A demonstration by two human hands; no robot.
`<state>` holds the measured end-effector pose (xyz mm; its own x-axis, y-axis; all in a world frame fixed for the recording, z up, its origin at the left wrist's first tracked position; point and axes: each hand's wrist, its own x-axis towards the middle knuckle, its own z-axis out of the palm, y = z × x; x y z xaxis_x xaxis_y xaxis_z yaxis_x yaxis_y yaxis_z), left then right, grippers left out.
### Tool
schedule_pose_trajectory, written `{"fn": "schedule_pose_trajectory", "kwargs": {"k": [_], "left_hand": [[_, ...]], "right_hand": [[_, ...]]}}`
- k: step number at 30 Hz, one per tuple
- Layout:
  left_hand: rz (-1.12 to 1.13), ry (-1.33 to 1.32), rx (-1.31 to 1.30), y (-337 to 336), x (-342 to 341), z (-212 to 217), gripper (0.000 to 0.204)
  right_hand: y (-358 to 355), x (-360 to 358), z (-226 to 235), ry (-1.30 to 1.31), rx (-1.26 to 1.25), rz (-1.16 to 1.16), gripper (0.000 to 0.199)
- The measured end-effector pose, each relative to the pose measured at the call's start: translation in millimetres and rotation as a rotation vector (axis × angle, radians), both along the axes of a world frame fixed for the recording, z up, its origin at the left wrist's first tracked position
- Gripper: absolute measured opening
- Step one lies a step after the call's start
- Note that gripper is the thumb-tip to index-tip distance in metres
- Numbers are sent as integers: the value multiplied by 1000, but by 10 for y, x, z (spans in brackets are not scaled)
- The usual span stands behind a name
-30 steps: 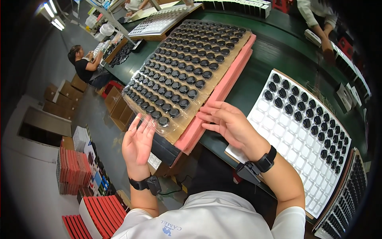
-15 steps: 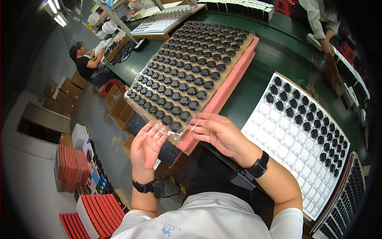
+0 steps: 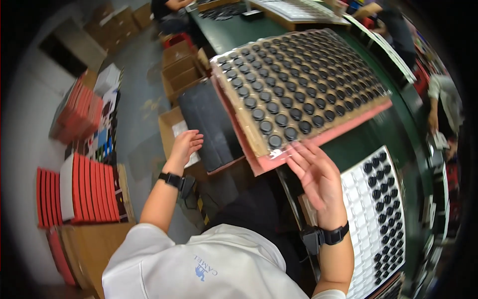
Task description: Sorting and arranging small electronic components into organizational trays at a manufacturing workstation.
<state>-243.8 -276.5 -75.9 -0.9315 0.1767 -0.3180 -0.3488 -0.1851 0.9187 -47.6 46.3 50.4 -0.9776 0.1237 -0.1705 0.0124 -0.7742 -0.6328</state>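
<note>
A clear plastic tray (image 3: 298,112) holds many round black parts (image 3: 282,120) in rows. It lies on a brown board over a pink foam sheet (image 3: 269,164) on the green table. At the tray's near edge, my right hand (image 3: 318,174) has its fingers stretched out, touching or almost touching the plastic; it does not wrap round it. My left hand (image 3: 188,144) is in the air away from the tray, palm turned inward, fingers extended and holding nothing. Nearest to it is a dark flat-topped block (image 3: 211,124).
Right of the tray, a white tray (image 3: 356,199) is partly filled with black parts. Open cardboard boxes (image 3: 184,70) stand on the floor beyond my left hand. Red-edged stacks (image 3: 94,187) stand at the left. Co-workers are at the far side and right.
My view has turned to the left. My left hand has come off the tray's near corner and moved left, apart from it. My right hand stays by the tray's near edge.
</note>
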Motion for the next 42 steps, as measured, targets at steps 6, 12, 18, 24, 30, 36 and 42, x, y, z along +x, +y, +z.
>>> {"fn": "schedule_pose_trajectory", "kwargs": {"k": [6,12,18,24,30,36,42], "left_hand": [[140,-240,-497,-381,56,-1127,30],[273,-385,-341,-62,310,-1069,40],[164,-504,201,-232,51,-1196,42],[221,-37,263,-392,-138,-99,45],[204,466,-153,-776,-39,782,55],[381,812,-1079,-868,164,863,55],[166,622,-1560,-791,358,117,60]], "right_hand": [[-54,-36,62,-34,79,-17,49],[-24,-9,37,-42,108,-16,50],[-34,-24,56,-55,111,-1,49],[-9,-25,31,-48,100,20,48],[33,-15,1,-30,80,32,48],[28,-25,-1,-20,105,37,49],[7,-21,3,-25,105,27,51]]}}
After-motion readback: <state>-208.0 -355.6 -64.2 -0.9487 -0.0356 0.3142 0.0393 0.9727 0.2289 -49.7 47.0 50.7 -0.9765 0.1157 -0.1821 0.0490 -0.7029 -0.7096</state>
